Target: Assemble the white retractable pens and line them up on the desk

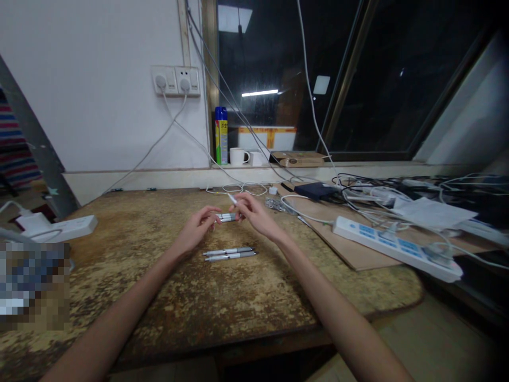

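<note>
My right hand [251, 213] is closed on a slim white pen [231, 199], its tip pointing up and left between thumb and fingers. Just under that hand, silver-and-white pens [227, 217] lie side by side on the worn wooden table [222, 302]. My left hand [200, 225] is at their left ends, fingers curved and apart; whether it touches them is hard to tell. Closer to me rest two more pens, a back one [228, 251] and a front one [231, 257], nearly parallel, both with grey grips and dark right ends.
At right, a white power strip [393, 246] lies across a brown board [352, 254] among tangled cables [369, 191] and a dark box [316, 190]. Another power strip [75, 228] sits at left. A mug [237, 156] and spray can [221, 137] stand on the windowsill.
</note>
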`<state>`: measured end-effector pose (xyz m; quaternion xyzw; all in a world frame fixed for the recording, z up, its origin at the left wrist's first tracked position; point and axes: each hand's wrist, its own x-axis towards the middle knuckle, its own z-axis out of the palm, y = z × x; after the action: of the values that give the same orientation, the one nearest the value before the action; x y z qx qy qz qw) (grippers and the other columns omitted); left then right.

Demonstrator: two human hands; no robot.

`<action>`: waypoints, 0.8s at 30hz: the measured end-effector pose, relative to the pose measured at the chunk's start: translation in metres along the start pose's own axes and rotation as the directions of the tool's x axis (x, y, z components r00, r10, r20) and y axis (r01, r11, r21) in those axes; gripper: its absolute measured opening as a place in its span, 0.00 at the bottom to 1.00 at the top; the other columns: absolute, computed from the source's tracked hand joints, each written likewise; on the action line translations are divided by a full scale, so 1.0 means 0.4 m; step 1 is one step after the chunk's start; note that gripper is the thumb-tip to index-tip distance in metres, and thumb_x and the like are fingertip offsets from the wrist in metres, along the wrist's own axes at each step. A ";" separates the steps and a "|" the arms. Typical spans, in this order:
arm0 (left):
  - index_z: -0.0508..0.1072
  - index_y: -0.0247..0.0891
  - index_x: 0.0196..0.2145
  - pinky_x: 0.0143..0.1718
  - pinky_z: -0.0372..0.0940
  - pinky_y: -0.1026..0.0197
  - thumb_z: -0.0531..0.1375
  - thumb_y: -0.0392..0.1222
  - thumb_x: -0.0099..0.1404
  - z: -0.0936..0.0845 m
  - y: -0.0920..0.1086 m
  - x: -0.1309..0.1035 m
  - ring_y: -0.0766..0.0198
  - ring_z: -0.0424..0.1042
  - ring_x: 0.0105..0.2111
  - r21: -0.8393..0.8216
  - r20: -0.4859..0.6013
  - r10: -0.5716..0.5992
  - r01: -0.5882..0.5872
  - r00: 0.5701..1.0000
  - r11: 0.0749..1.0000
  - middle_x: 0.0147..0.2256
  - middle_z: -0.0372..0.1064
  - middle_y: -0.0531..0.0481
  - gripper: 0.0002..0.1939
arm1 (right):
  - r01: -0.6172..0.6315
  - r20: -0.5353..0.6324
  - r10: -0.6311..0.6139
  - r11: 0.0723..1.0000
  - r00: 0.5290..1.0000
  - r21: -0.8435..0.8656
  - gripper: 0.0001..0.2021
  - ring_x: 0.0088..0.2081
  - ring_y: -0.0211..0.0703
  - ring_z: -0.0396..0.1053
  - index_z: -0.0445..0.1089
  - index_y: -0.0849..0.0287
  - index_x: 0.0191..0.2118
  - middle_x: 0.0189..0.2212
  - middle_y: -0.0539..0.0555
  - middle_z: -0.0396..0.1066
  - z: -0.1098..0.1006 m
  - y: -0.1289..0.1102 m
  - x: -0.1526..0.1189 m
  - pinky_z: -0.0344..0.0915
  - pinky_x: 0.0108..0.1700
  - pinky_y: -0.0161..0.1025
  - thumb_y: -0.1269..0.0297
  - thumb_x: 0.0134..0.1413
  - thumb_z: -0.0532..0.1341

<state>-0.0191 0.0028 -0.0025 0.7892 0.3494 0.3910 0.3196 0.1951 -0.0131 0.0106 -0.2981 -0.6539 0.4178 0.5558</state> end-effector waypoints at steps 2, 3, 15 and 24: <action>0.68 0.38 0.54 0.38 0.63 0.61 0.55 0.49 0.70 0.002 0.008 0.000 0.61 0.71 0.37 -0.080 0.032 -0.006 0.009 0.999 0.997 0.40 0.75 0.47 0.19 | 0.018 0.114 -0.001 0.988 0.993 -0.151 0.11 0.29 0.37 0.66 0.65 0.56 0.44 0.34 0.50 0.73 0.005 0.010 -0.012 0.63 0.32 0.34 0.55 0.63 0.58; 0.68 0.38 0.53 0.38 0.63 0.62 0.56 0.50 0.69 0.003 0.010 -0.001 0.61 0.71 0.37 -0.108 0.053 -0.002 0.008 0.999 0.994 0.41 0.75 0.47 0.19 | 0.036 0.152 -0.004 0.978 0.988 -0.205 0.11 0.29 0.37 0.66 0.66 0.57 0.44 0.33 0.50 0.74 0.007 0.012 -0.017 0.63 0.32 0.34 0.54 0.63 0.58; 0.75 0.37 0.38 0.34 0.60 0.63 0.58 0.57 0.65 -0.048 -0.028 0.012 0.62 0.68 0.32 0.126 0.086 -0.049 0.038 0.995 0.991 0.31 0.71 0.51 0.19 | -0.044 0.136 0.163 0.782 0.977 -0.622 0.19 0.27 0.37 0.63 0.71 0.62 0.32 0.25 0.49 0.70 -0.042 0.047 -0.007 0.55 0.31 0.34 0.55 0.66 0.52; 0.80 0.38 0.35 0.30 0.57 0.65 0.62 0.58 0.61 -0.108 -0.026 -0.006 0.64 0.66 0.29 0.305 0.515 -0.232 0.077 0.825 0.949 0.28 0.71 0.52 0.20 | -0.095 0.427 0.365 0.840 0.827 -0.534 0.14 0.28 0.38 0.67 0.77 0.63 0.35 0.28 0.53 0.76 -0.088 0.072 -0.018 0.60 0.31 0.33 0.56 0.55 0.63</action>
<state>-0.0597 0.0168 0.0097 0.8724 0.3575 0.0716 0.3256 0.2290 0.0018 -0.0170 -0.3862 -0.8193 0.3678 0.2105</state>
